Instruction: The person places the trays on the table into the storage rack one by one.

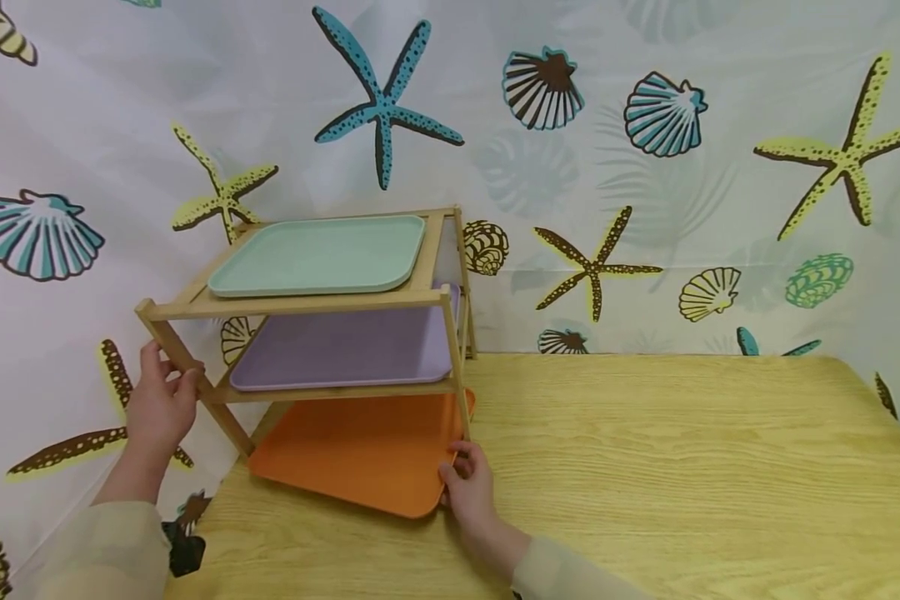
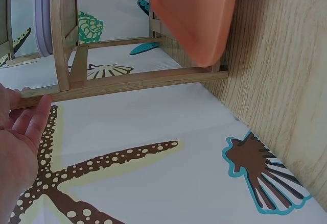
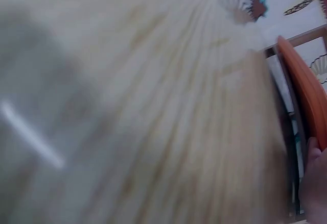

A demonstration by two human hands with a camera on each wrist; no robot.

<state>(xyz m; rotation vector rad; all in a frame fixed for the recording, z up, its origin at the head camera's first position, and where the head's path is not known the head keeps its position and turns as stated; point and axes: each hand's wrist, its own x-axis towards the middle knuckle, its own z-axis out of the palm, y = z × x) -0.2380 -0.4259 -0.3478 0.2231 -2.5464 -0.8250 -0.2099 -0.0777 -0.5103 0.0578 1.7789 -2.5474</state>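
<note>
A three-level wooden rack (image 1: 228,429) stands at the left of the table, and my left hand (image 1: 161,400) grips its front left post about midway up. In the left wrist view, the fingers of the left hand (image 2: 20,137) lie against the wooden post. On the lowest level sits an orange tray (image 1: 360,454), askew, its front right corner jutting past the rack. My right hand (image 1: 471,496) pinches that tray's edge near the corner, beside the front right post. A purple tray (image 1: 345,346) occupies the middle level, and a mint green tray (image 1: 318,254) lies on top.
The wood-grain table (image 1: 660,467) extends to the right of the rack. Behind and to the left hangs a white cloth (image 1: 450,175) printed with shells and starfish, close to the rack's left side. A small black object (image 1: 186,550) shows by the left sleeve.
</note>
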